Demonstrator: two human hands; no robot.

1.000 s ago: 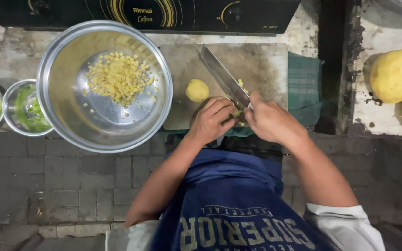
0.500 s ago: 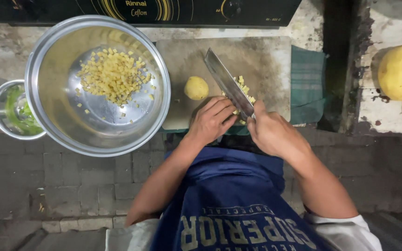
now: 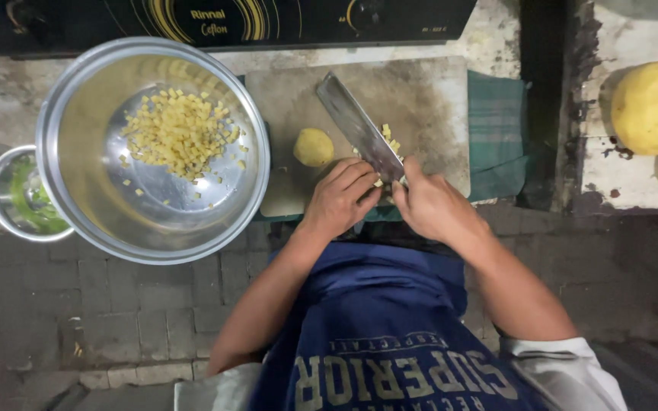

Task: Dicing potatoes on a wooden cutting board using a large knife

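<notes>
Cleaver in right hand

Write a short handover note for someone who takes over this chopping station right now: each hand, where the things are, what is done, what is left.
Right hand: grips the cleaver, blade angled across the cutting board.
Left hand: fingers curled at the near board edge, beside the blade.
Done: yellow cubes lie in the large steel bowl; a few diced bits sit by the blade.
Left: a peeled round piece on the board is uncut; whole yellow ones wait at right.
</notes>
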